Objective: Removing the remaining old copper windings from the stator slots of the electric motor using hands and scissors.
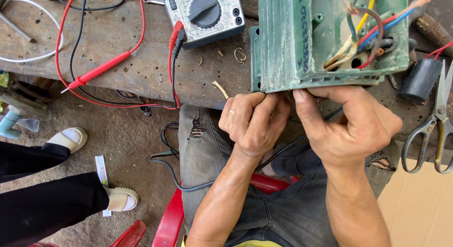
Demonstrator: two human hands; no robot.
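Note:
A worn green metal housing (283,44) with ribbed side stands on the wooden bench, its open top showing several coloured wires (368,27). Both my hands meet at its near lower edge. My left hand (252,124), a ring on one finger, is curled with fingertips pinched together just under the housing. My right hand (351,126) is closed beside it, thumb pressed against the housing's edge. A black cable (283,150) runs down from between the hands over my lap. What the fingertips pinch is hidden.
A grey multimeter (205,14) with a red probe (101,70) and leads lies on the bench (127,34). A black capacitor (420,80) and scissors (436,126) sit at right. Another person's legs in white sandals (71,138) stand at left. I sit on a red chair (172,218).

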